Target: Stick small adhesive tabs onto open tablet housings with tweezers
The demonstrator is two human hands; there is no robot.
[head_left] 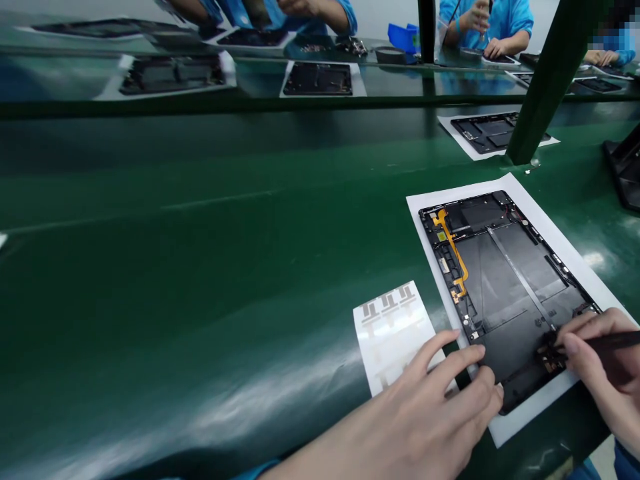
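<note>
An opened tablet housing (500, 267) lies on a sheet of white paper (547, 213), its inside facing up. An orange flex cable (456, 257) runs along its left side, and a grey strip (520, 277) crosses its middle. My left hand (445, 400) is open, fingers spread at the housing's lower left edge and over a white sticker sheet (393, 333) with grey T-shaped pieces. In my right hand (600, 360) dark tweezers (617, 342) are pinched. Their tip is at a small dark part (550, 353) near the housing's lower right; the exact contact is hidden.
Behind the housing, another opened tablet (485, 130) lies on paper beside a green post (545, 87). A raised shelf at the back bears more tablets (320, 79) and a blue bin (404, 39). Co-workers in blue sleeves (520, 23) work beyond it. A black stand (625, 170) is at right.
</note>
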